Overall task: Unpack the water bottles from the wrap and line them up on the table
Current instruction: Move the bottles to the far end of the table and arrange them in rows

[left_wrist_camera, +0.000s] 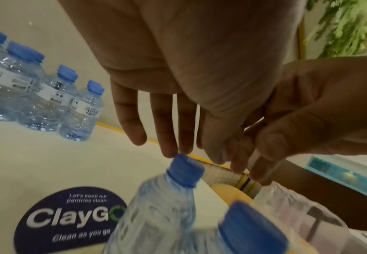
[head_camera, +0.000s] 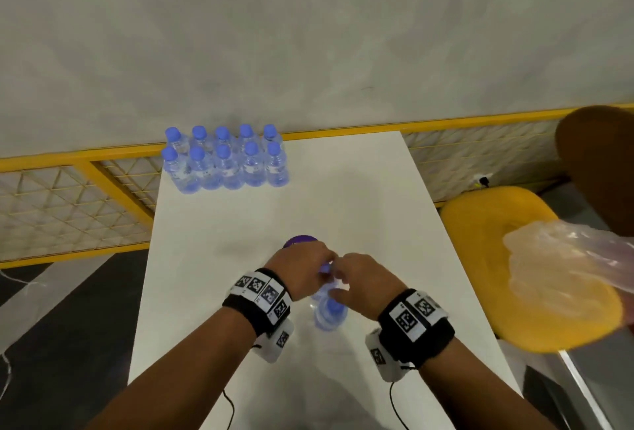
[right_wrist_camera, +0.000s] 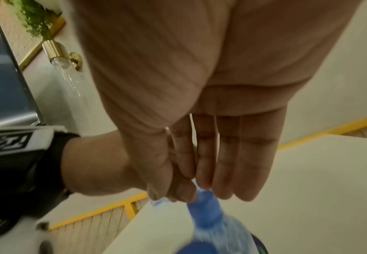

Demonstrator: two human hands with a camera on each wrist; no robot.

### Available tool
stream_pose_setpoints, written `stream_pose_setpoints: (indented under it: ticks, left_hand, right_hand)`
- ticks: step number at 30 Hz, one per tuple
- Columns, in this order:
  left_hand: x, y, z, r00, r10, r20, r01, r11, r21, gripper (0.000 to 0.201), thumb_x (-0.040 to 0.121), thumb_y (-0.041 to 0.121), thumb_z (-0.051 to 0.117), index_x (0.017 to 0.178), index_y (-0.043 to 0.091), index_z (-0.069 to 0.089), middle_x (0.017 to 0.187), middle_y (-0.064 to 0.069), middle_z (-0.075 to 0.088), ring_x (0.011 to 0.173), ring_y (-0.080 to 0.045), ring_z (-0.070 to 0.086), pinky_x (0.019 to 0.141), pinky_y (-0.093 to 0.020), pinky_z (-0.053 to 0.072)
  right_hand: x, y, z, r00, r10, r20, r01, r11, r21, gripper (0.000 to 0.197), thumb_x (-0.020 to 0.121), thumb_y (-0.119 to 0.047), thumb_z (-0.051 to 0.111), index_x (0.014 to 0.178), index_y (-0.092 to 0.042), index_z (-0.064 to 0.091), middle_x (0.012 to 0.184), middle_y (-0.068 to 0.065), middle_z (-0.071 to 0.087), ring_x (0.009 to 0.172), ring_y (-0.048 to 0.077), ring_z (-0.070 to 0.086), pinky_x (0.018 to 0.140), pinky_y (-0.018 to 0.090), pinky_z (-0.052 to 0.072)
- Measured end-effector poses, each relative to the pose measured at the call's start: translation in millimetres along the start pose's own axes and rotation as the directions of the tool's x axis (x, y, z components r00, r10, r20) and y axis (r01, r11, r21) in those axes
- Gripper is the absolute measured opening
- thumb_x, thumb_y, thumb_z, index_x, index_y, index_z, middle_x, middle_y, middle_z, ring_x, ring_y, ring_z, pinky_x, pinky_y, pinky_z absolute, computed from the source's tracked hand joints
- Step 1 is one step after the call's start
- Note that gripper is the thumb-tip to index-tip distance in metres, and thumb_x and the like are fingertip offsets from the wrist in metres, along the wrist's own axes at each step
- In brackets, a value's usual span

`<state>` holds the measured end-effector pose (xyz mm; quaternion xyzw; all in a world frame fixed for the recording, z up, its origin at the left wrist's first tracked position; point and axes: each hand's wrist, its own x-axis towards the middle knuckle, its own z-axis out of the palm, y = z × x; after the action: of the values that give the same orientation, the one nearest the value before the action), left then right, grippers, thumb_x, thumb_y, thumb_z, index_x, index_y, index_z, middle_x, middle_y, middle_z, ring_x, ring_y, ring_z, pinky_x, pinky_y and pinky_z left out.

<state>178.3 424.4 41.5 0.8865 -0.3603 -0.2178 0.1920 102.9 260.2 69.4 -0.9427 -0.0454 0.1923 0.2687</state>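
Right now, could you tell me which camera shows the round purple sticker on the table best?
The left wrist view: the sticker is close and its "ClayGo" lettering readable. In the head view only a purple sliver shows beyond the left hand. In the right wrist view, just a dark edge.

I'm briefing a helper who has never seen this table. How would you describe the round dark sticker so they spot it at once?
Start at the white table, whose far left corner holds the lined-up bottles. Come toward the near end, where both hands meet over two loose bottles. The sticker lies flat just beyond the left hand: a dark blue disc reading "ClayGo", the only printed thing on the tabletop.
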Motion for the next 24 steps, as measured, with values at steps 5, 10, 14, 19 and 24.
stream_pose_setpoints:
  ticks: [5, 10, 14, 19, 24]
  left_hand:
    - [5, -8, 33, 1.0, -0.023, 0.009, 0.023, 1.0, -0.005, 0.036, 0.085, 0.009, 0.064, 0.118, 0.019, 0.069, 0.122, -0.001, 0.064, 0.12, -0.022, 0.059, 0.101, -0.037, 0.047]
    - [10, -8, 39, 0.997, -0.079, 0.022, 0.075, 0.987, 0.139, 0.029, 0.086, 0.014, 0.06, 0.113, 0.023, 0.06, 0.118, 0.005, 0.059, 0.115, -0.021, 0.059, 0.089, -0.038, 0.052]
    - [23, -12, 26, 0.992, -0.123, -0.026, 0.125, 0.968, 0.217, 0.029, 0.088, 0.021, 0.059, 0.116, 0.028, 0.058, 0.117, 0.009, 0.059, 0.111, -0.019, 0.056, 0.086, -0.04, 0.054]
    - [63, -18, -40, 0.974, -0.155, -0.167, 0.187, 0.963, 0.195, 0.027, 0.094, 0.041, 0.057, 0.119, 0.03, 0.059, 0.117, 0.007, 0.06, 0.115, -0.022, 0.052, 0.091, -0.041, 0.048]
    - [137, -46, -118, 0.938, -0.247, -0.243, 0.312, 0.908, 0.281, 0.032, 0.095, 0.045, 0.052, 0.121, 0.029, 0.058, 0.125, 0.004, 0.06, 0.119, -0.026, 0.05, 0.092, -0.046, 0.048]
  right_hand:
    - [-28, 3, 29, 0.998, 0.013, 0.055, -0.013, 1.0, -0.008, 0.03, 0.091, -0.027, 0.058, 0.117, -0.012, 0.062, 0.115, 0.01, 0.06, 0.105, 0.027, 0.059, 0.089, 0.033, 0.044]
    - [-22, 4, 38, 0.996, 0.004, 0.088, 0.002, 0.998, -0.068, 0.028, 0.092, -0.021, 0.053, 0.113, -0.006, 0.06, 0.118, 0.014, 0.059, 0.104, 0.033, 0.06, 0.088, 0.036, 0.046]
    - [-20, 10, 43, 0.995, -0.053, 0.081, 0.065, 0.987, -0.145, 0.026, 0.09, -0.021, 0.053, 0.111, -0.007, 0.06, 0.116, 0.012, 0.059, 0.102, 0.033, 0.058, 0.084, 0.037, 0.045]
    - [-17, 13, 44, 0.993, -0.078, 0.092, 0.092, 0.984, -0.153, 0.025, 0.091, -0.024, 0.051, 0.109, -0.009, 0.057, 0.113, 0.01, 0.054, 0.102, 0.031, 0.054, 0.084, 0.039, 0.045]
    - [-17, 14, 39, 0.989, -0.076, 0.124, 0.09, 0.989, -0.119, 0.024, 0.091, -0.025, 0.051, 0.113, -0.015, 0.055, 0.115, 0.004, 0.053, 0.104, 0.025, 0.052, 0.082, 0.033, 0.043]
